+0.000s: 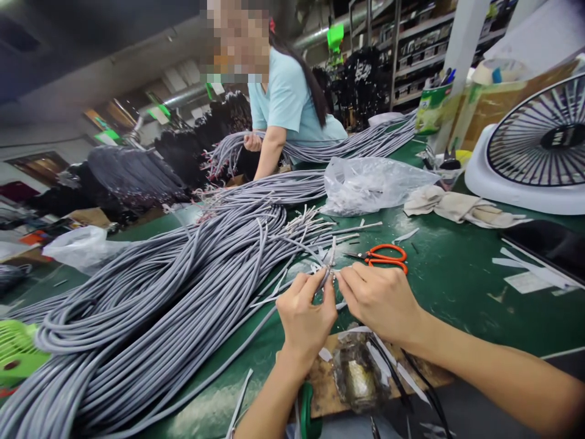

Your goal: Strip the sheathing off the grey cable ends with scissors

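Both my hands meet over the green table, fingers pinched close together at the stripped end of a grey cable (328, 268). My left hand (307, 308) grips the cable near its end between thumb and forefinger. The fingertips of my right hand (381, 300) are closed at the fine wires of the same end; exactly what they pinch is too small to make out. Beyond my right hand lie scissors with orange handles (387, 254). A large bundle of grey cables (183, 286) spreads to the left, some of its trimmed ends close to my fingers.
Below my wrists, a wooden board (329, 390) carries a lumpy metal block (359, 372) and black leads. A clear plastic bag (375, 183), cloth gloves (461, 207) and a white fan (539, 146) stand to the right. Across the table (457, 280), a person in light blue (292, 91) handles cables.
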`<state>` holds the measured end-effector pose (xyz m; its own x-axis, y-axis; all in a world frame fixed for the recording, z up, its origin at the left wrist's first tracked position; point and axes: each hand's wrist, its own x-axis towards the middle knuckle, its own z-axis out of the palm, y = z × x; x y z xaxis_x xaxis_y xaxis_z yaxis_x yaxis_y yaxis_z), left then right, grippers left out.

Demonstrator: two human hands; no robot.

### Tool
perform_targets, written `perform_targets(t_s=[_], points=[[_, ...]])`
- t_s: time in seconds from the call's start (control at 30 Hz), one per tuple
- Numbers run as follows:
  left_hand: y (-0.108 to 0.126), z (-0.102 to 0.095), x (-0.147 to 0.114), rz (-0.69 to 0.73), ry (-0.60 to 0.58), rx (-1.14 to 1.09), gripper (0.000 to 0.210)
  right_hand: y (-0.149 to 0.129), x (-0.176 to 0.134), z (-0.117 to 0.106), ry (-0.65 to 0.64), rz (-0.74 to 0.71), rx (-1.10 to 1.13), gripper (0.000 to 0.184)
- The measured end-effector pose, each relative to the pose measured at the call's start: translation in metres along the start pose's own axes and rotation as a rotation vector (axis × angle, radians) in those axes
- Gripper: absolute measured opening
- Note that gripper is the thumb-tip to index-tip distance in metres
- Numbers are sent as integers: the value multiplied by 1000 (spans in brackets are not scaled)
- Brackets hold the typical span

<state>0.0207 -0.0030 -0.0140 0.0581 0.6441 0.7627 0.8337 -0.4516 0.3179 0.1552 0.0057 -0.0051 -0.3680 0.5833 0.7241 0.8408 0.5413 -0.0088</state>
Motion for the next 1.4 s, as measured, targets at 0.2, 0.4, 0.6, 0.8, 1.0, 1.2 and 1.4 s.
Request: perform_targets(t_s=[0.2, 0.4, 0.6, 0.8, 1.0, 1.2, 1.4], points=[[3, 1, -3, 38, -15, 24, 14, -2, -2, 3, -11, 0, -19, 23], [4, 2, -5, 93, -6, 14, 17, 1, -1, 7, 73, -21, 6, 27], [1, -1, -2, 48, 17, -27, 18, 0, 2, 10, 163, -76, 168, 26], [-5, -6, 8, -209, -28, -348, 17, -3, 9, 0, 66, 6, 346, 26], [-6, -8, 15, -483, -88, -607, 21, 8, 9, -5, 58, 107, 376, 24], [-4, -11, 12, -362, -114, -499, 14, 7, 6, 1, 56, 84, 373, 24], [0, -11, 11, -291, -100, -484, 9, 8, 8, 0, 95, 86, 371, 23]])
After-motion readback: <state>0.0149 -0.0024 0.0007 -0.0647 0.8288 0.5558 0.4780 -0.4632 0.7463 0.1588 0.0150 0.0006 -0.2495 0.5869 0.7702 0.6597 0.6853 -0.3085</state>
